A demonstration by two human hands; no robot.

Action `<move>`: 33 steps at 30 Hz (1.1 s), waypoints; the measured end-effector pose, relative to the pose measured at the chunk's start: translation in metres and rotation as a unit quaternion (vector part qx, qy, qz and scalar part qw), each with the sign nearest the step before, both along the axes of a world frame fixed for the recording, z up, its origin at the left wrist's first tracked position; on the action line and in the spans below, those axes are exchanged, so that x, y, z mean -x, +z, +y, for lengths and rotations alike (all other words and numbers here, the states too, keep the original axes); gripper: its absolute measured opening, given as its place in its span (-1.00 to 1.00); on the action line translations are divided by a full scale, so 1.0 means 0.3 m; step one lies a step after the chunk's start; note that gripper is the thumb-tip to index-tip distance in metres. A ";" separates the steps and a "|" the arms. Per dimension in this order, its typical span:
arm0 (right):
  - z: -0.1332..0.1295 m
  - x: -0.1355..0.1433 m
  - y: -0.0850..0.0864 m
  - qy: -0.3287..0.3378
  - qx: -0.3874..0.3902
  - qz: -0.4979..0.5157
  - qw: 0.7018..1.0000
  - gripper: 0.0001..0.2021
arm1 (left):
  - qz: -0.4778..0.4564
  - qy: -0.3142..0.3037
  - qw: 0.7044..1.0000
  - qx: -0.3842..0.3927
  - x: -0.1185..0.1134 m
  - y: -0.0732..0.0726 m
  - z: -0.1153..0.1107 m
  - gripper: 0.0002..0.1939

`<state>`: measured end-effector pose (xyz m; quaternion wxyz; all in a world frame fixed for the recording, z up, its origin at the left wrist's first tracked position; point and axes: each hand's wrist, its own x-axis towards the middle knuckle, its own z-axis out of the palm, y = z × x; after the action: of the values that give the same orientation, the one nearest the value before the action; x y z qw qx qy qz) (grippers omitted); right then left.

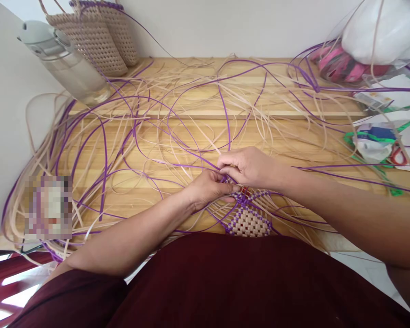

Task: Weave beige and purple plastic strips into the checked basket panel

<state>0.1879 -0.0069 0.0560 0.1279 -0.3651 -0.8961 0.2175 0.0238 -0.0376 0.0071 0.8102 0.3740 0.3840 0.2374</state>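
Note:
A partly woven piece [251, 222] of beige and purple strands lies at the table's front edge, close against my body. At its upper left corner my left hand [210, 187] is closed, thumb and fingers pinching the weave's edge. Just above it, my right hand [244, 166] pinches a purple strand [210, 161] between thumb and fingertips. The two hands nearly touch, and the fingers hide the exact crossing of strands. Loose beige and purple strands fan out from the weave to both sides. A small red patch [245, 191] shows beside the left fingertips.
Long loose strands cover much of the wooden table [191, 136]. A clear water bottle [75, 73] and woven baskets [92, 38] stand at the back left. At the right are a white plastic bag [384, 29], a pink bundle [348, 64] and red-handled scissors [398, 156].

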 end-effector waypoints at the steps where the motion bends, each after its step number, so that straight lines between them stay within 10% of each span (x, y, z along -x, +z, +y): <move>1: 0.005 0.002 -0.003 0.004 0.006 0.003 1.000 -0.83 | -0.005 0.001 1.000 0.009 0.001 0.001 0.002 -0.64; 26: 0.002 -0.036 0.087 -0.012 0.099 -0.025 0.995 -0.80 | 0.005 0.080 0.996 0.027 -0.020 0.017 -0.009 -0.69; 33: -0.042 -0.095 0.033 -0.064 0.051 0.022 0.996 -0.82 | 0.005 0.089 0.995 0.033 -0.021 0.013 -0.007 -0.69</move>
<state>0.2165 -0.0194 0.0658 0.1428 -0.4231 -0.8556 0.2619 0.0300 -0.0396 0.0111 0.7954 0.3128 0.4277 0.2941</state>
